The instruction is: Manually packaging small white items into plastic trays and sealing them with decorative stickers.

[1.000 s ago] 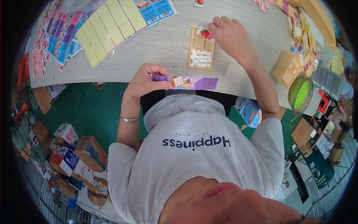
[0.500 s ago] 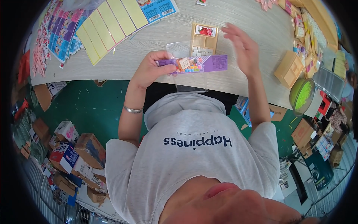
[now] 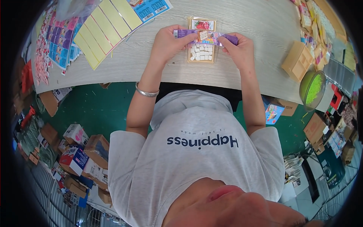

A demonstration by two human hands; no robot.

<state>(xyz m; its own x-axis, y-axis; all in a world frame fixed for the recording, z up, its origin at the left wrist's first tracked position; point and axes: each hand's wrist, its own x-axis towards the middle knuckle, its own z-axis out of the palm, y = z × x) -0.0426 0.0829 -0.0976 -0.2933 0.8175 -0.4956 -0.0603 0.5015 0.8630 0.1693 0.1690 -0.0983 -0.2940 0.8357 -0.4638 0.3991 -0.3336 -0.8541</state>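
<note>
While the left hand (image 3: 170, 44) and right hand (image 3: 241, 51) are pinching opposite ends of the purple strip (image 3: 214, 38), thumbs pressed on it, across the beige tray (image 3: 189, 53) at twelve o'clock, I am worrying: uneven pulling could be making it crooked. Unlike half a second ago, the right hand is gripping too.

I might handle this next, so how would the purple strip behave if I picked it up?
The purple strip looks thin and narrow, so it's probably light and could bend if pushed endwise. Flat as it is, it seems unlikely to roll.
</note>
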